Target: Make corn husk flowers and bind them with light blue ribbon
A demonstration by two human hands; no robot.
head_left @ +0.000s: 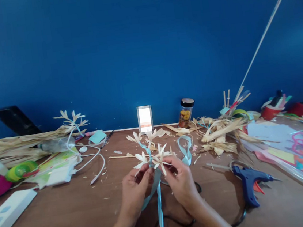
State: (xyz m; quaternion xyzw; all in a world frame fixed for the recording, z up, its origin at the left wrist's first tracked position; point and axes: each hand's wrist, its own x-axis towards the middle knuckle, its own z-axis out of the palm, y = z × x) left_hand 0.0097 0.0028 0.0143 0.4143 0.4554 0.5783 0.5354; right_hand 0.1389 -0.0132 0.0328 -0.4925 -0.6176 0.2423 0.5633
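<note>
Both hands meet at a small spray of pale dried-husk flowers (160, 155) joined by a stem wrapped in light blue ribbon (159, 204). My left hand (135, 189) is closed, thumb and fingers pinching the spray near the wrapped stem, just below the left flower. On the other side, my right hand (182, 181) pinches at the base of the right flower. A length of ribbon hangs down between the wrists. The fingertips partly cover where the stems join. A loose ribbon loop (185, 149) rests on the table behind my right hand.
At right lie a blue glue gun (247, 182), dried husks (222, 132) and coloured paper (269, 132). A black-lidded jar (186, 113) stands near the blue partition (144, 55). On the left are a white power strip (11, 208), white cables and another husk flower spray (73, 117).
</note>
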